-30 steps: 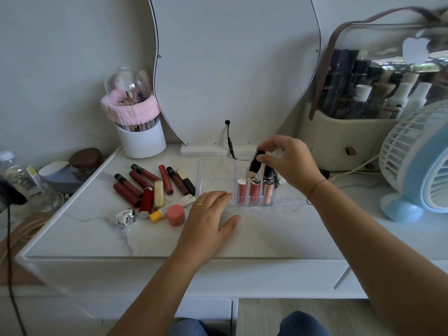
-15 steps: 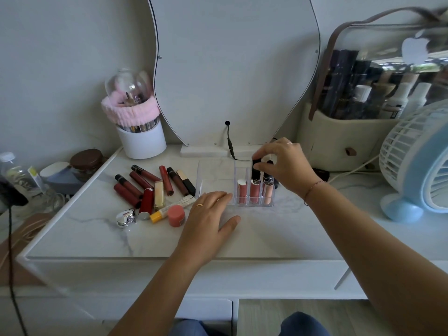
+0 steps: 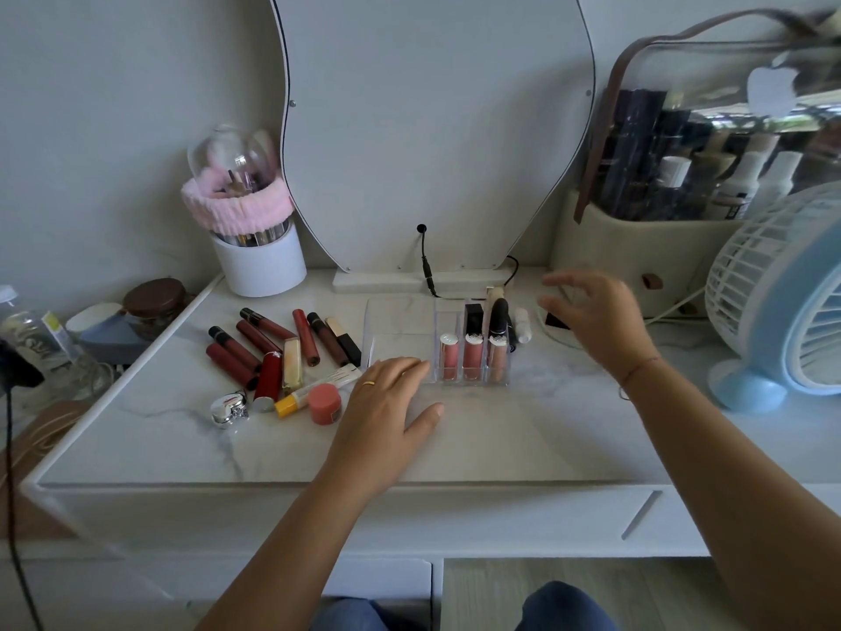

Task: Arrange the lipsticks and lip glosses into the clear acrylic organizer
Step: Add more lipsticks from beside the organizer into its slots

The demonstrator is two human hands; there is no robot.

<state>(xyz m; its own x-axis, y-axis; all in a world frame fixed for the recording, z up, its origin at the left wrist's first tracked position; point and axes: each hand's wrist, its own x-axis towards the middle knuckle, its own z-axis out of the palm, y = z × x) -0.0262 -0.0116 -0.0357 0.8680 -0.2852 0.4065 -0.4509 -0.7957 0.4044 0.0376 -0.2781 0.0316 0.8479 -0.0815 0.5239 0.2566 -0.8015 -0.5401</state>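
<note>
Head view shows our right hand (image 3: pixel 596 318) with fingers (image 3: pixel 562 281) spread wide and slightly blurred, holding nothing, hovering near the back right of the table just beside the clear organizer (image 3: pixel 437 343). Our left hand (image 3: pixel 387 407) lies flat, palm down, fingers (image 3: pixel 405 366) extended and touching the organizer's front left wall, gripping nothing; we judge it is there to steady the light plastic box while tubes go in. Outward from the fingers, the organizer sits at the middle of the table, before the mirror (image 3: pixel 432 129). Its right-hand slots hold three pink lip glosses (image 3: pixel 473 357) upright in the front row, with a black square lipstick (image 3: pixel 473 316) and a black rounded lipstick (image 3: pixel 499 317) standing behind them; the left compartments look empty. Upright storage keeps the caps visible and easy to pick. A small white tube (image 3: pixel 522 325) lies just beside the organizer's right wall, outside it. Toward the left edge of the table lies the pile of unsorted lipsticks and glosses (image 3: pixel 273 352), dark red and brown tubes flat and overlapping, with a pink-capped pot (image 3: pixel 324 403) and a silver piece (image 3: pixel 230 407) at the front of the heap. We judge the task perhaps a third done; the next reach likely goes to that pile.
</note>
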